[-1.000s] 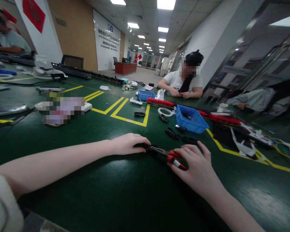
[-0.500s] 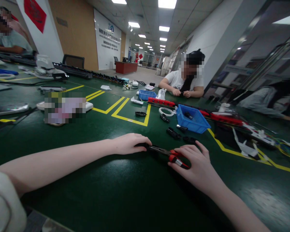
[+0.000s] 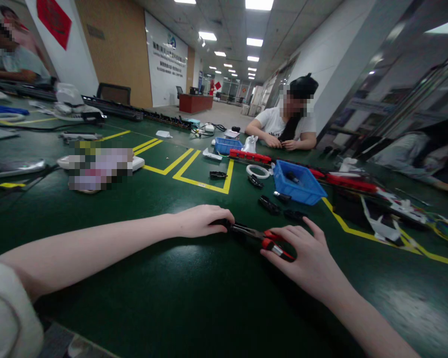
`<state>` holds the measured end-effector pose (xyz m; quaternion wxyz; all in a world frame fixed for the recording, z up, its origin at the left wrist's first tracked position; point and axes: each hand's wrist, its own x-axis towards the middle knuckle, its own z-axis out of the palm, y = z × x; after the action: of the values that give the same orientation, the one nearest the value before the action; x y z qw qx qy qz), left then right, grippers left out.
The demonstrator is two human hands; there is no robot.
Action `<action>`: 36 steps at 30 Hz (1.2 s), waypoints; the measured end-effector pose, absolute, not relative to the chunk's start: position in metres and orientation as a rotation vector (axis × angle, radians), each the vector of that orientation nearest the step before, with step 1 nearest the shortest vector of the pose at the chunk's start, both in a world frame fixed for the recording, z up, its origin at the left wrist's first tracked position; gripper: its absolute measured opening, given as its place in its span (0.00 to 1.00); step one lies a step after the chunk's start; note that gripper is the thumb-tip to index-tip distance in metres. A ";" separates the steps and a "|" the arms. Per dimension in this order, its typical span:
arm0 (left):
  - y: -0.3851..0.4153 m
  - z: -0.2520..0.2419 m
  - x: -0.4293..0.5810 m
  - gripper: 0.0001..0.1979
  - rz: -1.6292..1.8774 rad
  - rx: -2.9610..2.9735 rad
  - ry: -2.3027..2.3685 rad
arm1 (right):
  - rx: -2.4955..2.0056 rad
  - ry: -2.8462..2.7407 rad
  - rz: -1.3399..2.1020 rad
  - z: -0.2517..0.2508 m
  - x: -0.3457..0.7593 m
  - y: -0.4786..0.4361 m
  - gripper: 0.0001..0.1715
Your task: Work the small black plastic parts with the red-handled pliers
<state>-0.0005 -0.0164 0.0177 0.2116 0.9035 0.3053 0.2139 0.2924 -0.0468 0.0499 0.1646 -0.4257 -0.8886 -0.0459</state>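
Note:
My right hand (image 3: 302, 248) is closed round the red and black handles of a pair of pliers (image 3: 271, 243), with its index finger sticking out. The long narrow jaws point left and meet a small black part (image 3: 221, 223). That part is pinched in my left hand (image 3: 201, 221), just above the green table (image 3: 194, 298); its exact kind is too dark and partly covered to make out. Similar black pieces, one of them a black plastic part (image 3: 269, 205), lie beyond the pliers, close to my right hand.
A blue bin (image 3: 298, 184) holding a dark piece stands at the right, with a white ring (image 3: 257, 172) beside it. Red strips (image 3: 250, 157) run behind. A phone-like object (image 3: 100, 169) lies at the left. Across the table sits a person (image 3: 287, 119) working with both hands.
Both hands keep nearly the same position and grip. The view has shifted very slightly; nothing was taken up or let go.

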 end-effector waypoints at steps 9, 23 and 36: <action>-0.016 0.019 -0.002 0.12 0.626 2.471 0.817 | -1.292 -2.509 0.028 0.047 0.288 -0.049 0.23; -0.013 0.016 -0.002 0.14 0.669 2.409 0.810 | -1.344 -2.503 0.079 0.045 0.285 -0.053 0.25; -0.015 0.020 -0.001 0.13 0.642 2.439 0.803 | -1.156 -2.515 -0.132 0.044 0.282 -0.055 0.21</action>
<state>-0.0007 -0.0149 0.0197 0.2451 0.8934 0.2940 0.2350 0.2822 -0.0546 0.0444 0.1844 -0.4099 -0.8921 -0.0467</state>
